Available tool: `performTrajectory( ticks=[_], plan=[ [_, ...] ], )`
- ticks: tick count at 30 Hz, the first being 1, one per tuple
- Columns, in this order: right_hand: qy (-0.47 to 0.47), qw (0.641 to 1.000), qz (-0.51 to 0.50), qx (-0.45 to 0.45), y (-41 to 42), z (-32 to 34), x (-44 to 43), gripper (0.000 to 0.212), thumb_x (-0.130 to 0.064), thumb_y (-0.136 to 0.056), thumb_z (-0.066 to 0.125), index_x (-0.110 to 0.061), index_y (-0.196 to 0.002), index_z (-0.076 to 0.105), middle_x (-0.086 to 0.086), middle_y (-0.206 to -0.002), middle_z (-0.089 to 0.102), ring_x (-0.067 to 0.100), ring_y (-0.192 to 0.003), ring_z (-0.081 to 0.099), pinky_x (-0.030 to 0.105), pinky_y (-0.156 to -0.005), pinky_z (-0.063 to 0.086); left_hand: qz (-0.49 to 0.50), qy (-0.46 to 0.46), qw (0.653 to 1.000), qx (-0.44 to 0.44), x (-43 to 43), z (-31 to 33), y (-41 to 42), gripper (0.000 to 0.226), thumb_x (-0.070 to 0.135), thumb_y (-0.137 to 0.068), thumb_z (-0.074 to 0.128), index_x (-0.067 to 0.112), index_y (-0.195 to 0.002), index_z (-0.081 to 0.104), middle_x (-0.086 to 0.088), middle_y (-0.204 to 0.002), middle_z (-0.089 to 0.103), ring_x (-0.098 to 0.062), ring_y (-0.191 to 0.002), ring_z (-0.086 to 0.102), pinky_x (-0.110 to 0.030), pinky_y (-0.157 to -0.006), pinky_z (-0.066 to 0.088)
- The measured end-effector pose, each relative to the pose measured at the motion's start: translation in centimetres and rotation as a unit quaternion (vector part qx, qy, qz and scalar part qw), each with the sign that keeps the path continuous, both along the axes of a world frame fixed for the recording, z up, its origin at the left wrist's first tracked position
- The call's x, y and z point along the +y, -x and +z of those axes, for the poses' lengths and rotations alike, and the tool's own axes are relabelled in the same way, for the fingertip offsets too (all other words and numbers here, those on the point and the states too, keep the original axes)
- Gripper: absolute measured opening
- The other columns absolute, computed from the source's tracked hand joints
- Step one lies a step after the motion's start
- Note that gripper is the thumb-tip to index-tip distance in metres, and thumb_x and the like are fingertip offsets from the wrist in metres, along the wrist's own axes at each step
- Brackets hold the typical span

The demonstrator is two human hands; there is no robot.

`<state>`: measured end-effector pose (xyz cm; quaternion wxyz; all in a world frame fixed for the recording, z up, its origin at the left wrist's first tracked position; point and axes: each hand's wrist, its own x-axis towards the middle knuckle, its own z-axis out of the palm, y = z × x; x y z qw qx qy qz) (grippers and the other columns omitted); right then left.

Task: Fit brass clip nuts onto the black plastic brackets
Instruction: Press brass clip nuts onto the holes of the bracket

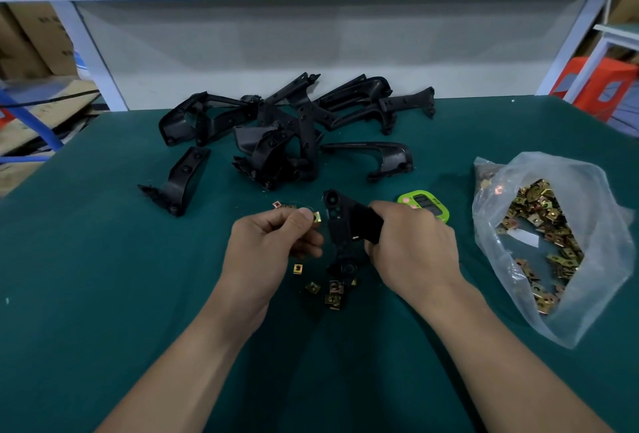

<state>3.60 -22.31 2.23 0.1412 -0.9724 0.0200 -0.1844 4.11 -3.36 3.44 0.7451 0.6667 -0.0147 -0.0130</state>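
Note:
My right hand (413,249) grips a black plastic bracket (340,225) by its arm and holds it upright over the green mat. My left hand (273,242) pinches a brass clip nut (316,217) between thumb and fingers, just left of the bracket's upper end, not touching it as far as I can tell. Several loose brass clip nuts (330,291) lie on the mat below the bracket, and one more (276,204) lies beyond my left hand. A pile of black brackets (287,128) sits at the back of the table.
A clear plastic bag (553,242) full of brass clip nuts lies open at the right. A green timer (423,208) sits behind my right hand. One single bracket (179,180) lies at the left. The green mat (86,277) covers the table; cardboard boxes stand beyond the left edge.

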Motion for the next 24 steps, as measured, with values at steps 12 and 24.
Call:
performTrajectory(
  ticks=[12, 24],
  plan=[
    [0.032, 0.999, 0.01, 0.028, 0.19, 0.35, 0.34, 0.015, -0.018, -0.079, 0.07, -0.025, -0.082, 0.057, -0.006, -0.061, 0.055, 0.026, -0.056, 0.047, 0.031, -0.049, 0.03, -0.022, -0.054, 0.998, -0.028, 0.06, 0.04, 0.25, 0.026, 0.013, -0.096, 0.067, 0.009, -0.073, 0.078, -0.011, -0.067, 0.071, -0.019, -0.058, 0.066, -0.021, -0.058, 0.053],
    [0.018, 0.999, 0.004, 0.032, 0.33, 0.59, 0.39, 0.013, -0.016, -0.078, 0.069, -0.025, -0.082, 0.06, -0.006, -0.062, 0.055, 0.027, -0.058, 0.047, 0.032, -0.049, 0.027, 0.003, -0.04, 0.999, -0.024, -0.25, -0.09, 0.07, 0.031, 0.011, -0.098, 0.065, 0.011, -0.069, 0.077, -0.008, -0.064, 0.069, -0.016, -0.055, 0.065, -0.019, -0.056, 0.052]
  ],
)
